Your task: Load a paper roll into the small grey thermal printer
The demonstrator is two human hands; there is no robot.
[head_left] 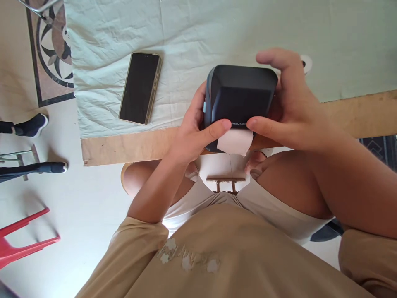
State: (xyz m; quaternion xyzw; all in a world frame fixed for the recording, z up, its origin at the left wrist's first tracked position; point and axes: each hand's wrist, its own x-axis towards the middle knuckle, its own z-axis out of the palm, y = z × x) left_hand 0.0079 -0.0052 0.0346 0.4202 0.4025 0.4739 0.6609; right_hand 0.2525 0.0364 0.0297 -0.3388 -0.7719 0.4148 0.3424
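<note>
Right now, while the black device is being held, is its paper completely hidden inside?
No, a pale piece of paper shows outside the black device, just below the lettering.

Illumination is bright. The floor (93, 207) washes out at lower left; soft shadows lie beside red furniture (14, 251).

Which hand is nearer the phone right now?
Left. The left hand holds the left side of the black device, just right of the phone; the right hand is at the device's opposite side, farther right from the phone.
</note>
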